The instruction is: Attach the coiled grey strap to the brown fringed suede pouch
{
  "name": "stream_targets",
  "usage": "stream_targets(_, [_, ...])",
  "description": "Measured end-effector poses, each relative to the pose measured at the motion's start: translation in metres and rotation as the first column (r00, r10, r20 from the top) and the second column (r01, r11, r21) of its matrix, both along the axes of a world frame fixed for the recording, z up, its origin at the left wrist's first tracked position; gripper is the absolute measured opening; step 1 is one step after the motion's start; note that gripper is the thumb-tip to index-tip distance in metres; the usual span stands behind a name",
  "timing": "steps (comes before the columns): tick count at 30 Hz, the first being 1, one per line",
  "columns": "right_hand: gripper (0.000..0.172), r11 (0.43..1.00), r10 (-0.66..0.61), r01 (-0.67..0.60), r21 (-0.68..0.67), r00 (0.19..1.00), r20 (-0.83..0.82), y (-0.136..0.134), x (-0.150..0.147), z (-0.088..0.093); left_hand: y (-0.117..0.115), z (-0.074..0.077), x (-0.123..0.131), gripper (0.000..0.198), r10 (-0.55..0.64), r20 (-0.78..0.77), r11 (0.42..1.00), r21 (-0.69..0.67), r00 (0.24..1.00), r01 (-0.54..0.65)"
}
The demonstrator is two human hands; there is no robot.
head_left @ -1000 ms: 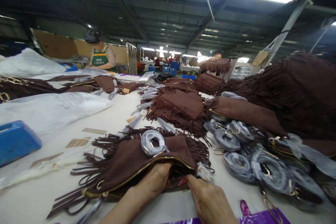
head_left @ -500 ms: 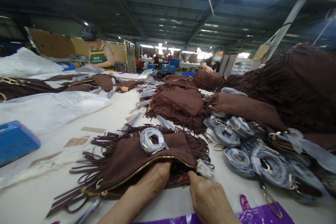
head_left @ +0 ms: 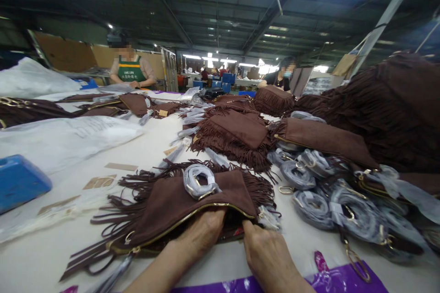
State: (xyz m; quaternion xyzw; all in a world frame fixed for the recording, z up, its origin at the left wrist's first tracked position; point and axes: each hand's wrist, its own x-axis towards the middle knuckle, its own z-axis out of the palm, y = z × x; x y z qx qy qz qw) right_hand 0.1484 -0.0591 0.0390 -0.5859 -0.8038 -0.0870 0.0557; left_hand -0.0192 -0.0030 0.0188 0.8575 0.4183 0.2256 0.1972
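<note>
A brown fringed bag lies on the table in front of me, its gold zipper open towards me. A strap coil wrapped in grey-blue plastic rests on top of it. My left hand reaches into the opening, and its fingers are hidden inside. My right hand is closed at the right end of the opening, pinching the bag's near edge. Something small and red shows inside the bag, between my hands. A plastic-wrapped zipper pull hangs at the bag's left corner.
Several wrapped strap coils are heaped on the right, below a tall pile of brown fringed bags. A blue box sits at the left. Purple plastic lies along the near edge. Two people work across the table.
My right hand has shifted slightly left and up along the bag's near edge. My left hand stays inside the bag. Across the table, the person in the green apron has moved their arms.
</note>
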Motion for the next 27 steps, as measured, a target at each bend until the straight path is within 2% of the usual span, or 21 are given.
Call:
stream_targets(8, [0.019, 0.998, -0.062, 0.061, 0.029, 0.998, 0.031, 0.002, -0.01, 0.002, -0.009, 0.012, 0.002, 0.036, -0.024, -0.016, 0.995, 0.092, 1.0, 0.025])
stream_targets(13, [0.021, 0.998, -0.055, 0.055, 0.012, 0.998, 0.004, 0.004, -0.013, -0.004, -0.01, 0.013, 0.006, 0.024, 0.018, 0.067, 1.0, 0.017, 0.998, -0.019])
stream_targets(17, [0.02, 0.999, -0.028, 0.03, 0.038, 0.999, -0.039, 0.004, -0.011, -0.007, -0.007, 0.018, 0.008, 0.034, 0.1, 0.143, 0.995, 0.003, 0.985, -0.102])
stream_targets(21, [0.018, 0.997, -0.012, 0.016, 0.079, 0.998, -0.058, 0.004, -0.01, -0.009, -0.004, 0.02, 0.01, 0.044, 0.081, 0.18, 0.997, -0.025, 0.98, -0.078])
stream_targets(27, [0.019, 0.995, -0.006, 0.014, 0.096, 0.997, -0.077, 0.003, -0.009, -0.012, -0.001, 0.02, 0.01, 0.05, 0.079, 0.156, 0.997, -0.026, 0.985, -0.076])
